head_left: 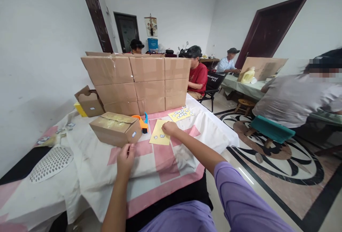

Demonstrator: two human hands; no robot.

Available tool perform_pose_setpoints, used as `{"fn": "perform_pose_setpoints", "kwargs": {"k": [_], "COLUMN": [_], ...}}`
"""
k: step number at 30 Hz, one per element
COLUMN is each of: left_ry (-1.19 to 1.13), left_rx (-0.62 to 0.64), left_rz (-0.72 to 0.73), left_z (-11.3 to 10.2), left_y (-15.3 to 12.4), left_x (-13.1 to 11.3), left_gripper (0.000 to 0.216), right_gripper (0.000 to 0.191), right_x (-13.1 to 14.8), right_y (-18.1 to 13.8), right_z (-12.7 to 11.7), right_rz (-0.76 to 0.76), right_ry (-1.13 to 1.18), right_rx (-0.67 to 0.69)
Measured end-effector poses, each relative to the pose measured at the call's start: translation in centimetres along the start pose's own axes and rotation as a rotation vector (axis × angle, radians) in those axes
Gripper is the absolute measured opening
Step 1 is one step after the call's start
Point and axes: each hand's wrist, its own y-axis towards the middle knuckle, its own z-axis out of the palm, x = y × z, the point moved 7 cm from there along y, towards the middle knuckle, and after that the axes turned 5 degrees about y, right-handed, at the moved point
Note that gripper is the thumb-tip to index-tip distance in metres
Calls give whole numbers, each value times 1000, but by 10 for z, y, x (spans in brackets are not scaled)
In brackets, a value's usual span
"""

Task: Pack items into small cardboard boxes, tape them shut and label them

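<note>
My left hand (125, 156) is just in front of a taped cardboard box (115, 128), its fingers pinched together; anything between them is too small to make out. A small white label (134, 134) sits on the box's end. My right hand (171, 128) reaches over a yellow sheet (158, 140), fingers bent down and closed at its upper right part; what they hold, if anything, is hidden. Small white pieces with dark outlines (162, 136) lie on that sheet. Behind it is a second yellow sheet (175, 118) with several such pieces. An orange and blue tape dispenser (143, 123) stands beside the box.
A wall of stacked cardboard boxes (148, 91) borders the table's far side. An open carton (92, 102) and a yellow object (80, 109) stand at its left. A perforated white piece (52, 163) lies at the left. Other people sit at the back and right.
</note>
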Motion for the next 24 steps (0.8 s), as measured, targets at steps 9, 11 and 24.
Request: {"fn": "perform_pose_setpoints", "kwargs": {"k": [9, 11, 24], "left_ry": [-133, -159, -128], "left_rx": [-91, -94, -401], "left_rz": [-123, -141, -192], "left_z": [-6, -6, -37], "left_y": [2, 2, -20], "left_x": [17, 20, 9], "left_gripper": [36, 37, 39], "right_gripper": [124, 134, 116], "right_x": [115, 133, 190], "right_y": [16, 22, 9], "right_z": [14, 22, 8], "right_rz": [-377, -362, -217], "right_ry": [504, 636, 659], "right_rx": [-214, -247, -365]}}
